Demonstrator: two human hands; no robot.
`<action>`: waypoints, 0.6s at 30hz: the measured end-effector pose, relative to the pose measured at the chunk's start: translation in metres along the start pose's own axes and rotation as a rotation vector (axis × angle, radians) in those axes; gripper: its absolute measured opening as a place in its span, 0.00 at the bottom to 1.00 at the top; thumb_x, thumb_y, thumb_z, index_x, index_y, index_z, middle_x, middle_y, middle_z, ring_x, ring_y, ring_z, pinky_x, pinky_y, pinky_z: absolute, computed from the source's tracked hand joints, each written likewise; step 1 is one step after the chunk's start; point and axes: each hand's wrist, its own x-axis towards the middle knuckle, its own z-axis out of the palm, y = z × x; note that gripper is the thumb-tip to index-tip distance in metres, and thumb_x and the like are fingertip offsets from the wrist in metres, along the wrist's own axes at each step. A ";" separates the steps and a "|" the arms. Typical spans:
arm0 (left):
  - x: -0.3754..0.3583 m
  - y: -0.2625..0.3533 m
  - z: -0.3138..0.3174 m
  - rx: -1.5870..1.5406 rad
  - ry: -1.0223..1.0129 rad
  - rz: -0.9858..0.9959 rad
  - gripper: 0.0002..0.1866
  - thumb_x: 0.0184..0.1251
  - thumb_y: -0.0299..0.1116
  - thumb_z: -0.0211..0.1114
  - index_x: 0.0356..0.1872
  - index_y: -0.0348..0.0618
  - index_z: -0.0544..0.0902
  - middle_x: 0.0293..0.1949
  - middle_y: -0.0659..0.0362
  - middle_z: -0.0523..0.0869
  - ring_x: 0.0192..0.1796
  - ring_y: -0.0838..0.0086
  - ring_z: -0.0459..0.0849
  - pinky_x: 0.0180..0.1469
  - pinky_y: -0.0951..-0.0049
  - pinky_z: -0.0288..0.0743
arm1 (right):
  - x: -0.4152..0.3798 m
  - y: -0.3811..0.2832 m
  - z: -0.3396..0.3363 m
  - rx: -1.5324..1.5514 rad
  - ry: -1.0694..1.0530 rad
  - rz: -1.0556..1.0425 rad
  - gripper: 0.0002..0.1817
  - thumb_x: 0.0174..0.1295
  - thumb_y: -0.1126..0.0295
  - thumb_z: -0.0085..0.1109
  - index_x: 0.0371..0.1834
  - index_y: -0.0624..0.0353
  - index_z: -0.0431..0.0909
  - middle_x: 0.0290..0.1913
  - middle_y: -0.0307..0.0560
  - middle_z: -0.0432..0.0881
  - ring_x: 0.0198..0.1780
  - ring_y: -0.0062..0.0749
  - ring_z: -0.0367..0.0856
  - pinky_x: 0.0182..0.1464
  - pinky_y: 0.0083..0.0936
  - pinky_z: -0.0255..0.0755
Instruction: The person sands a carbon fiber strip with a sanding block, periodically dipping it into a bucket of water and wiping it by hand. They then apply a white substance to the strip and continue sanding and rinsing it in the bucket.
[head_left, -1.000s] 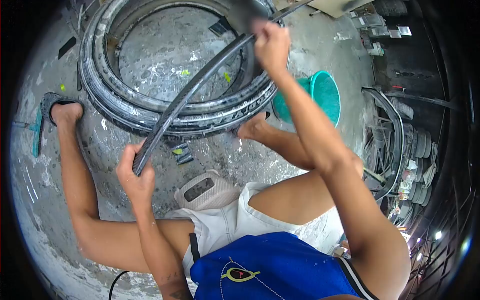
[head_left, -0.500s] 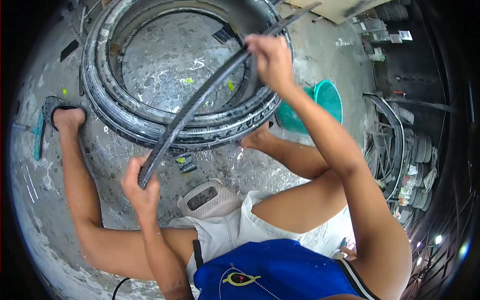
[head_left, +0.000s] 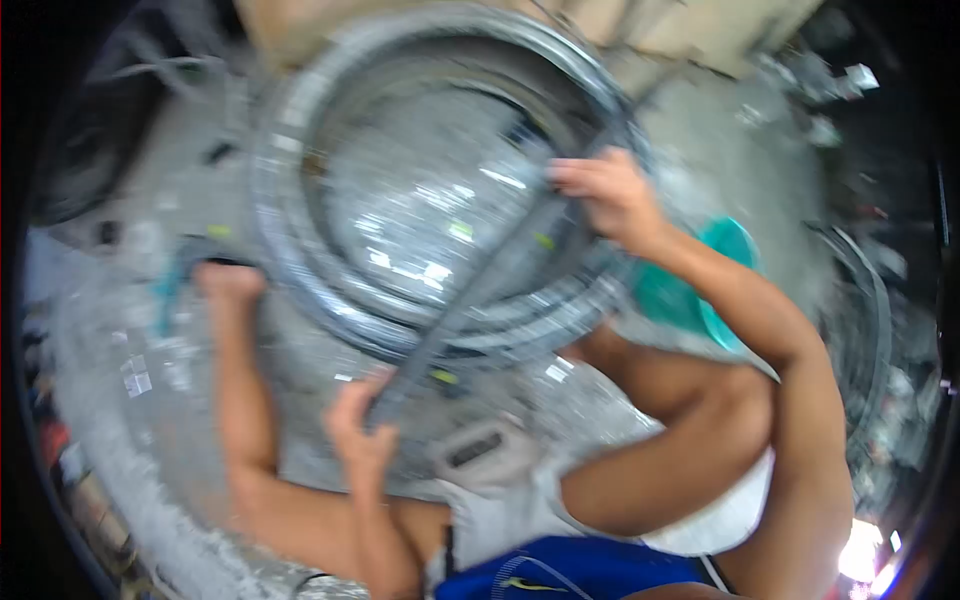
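A long black rubber strip [head_left: 470, 290] runs on a slant between my two hands, over the stacked tires [head_left: 380, 335]. Its lower end is in my left hand [head_left: 362, 420], with the fingers closed around it. Farther up, over the right side of the tires, my right hand [head_left: 612, 198] grips the strip with bent fingers. The tires are wet and lie flat on the floor between my feet, with the wet floor showing through their centre. Motion blurs the view, and the strip's far end fades into the dark tire wall.
A green bucket [head_left: 735, 250] stands right of the tires, beside my right leg. Below me is a pale plastic seat [head_left: 485, 450]. A teal-headed tool [head_left: 168, 295] lies by my left foot. Light brown boards [head_left: 680, 35] are at the back, and dark clutter lines the right side.
My view has swung, so the tires, bucket and legs appear farther right and lower. Both hands keep their hold on the strip, which stays slanted over the tires.
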 end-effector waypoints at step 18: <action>0.010 -0.023 -0.001 -0.062 0.062 -0.079 0.02 0.68 0.24 0.70 0.35 0.39 0.86 0.29 0.62 0.89 0.32 0.82 0.82 0.36 0.77 0.74 | 0.016 0.091 0.021 -0.124 0.510 0.248 0.18 0.49 0.88 0.62 0.42 0.55 0.85 0.43 0.50 0.89 0.44 0.47 0.84 0.46 0.39 0.73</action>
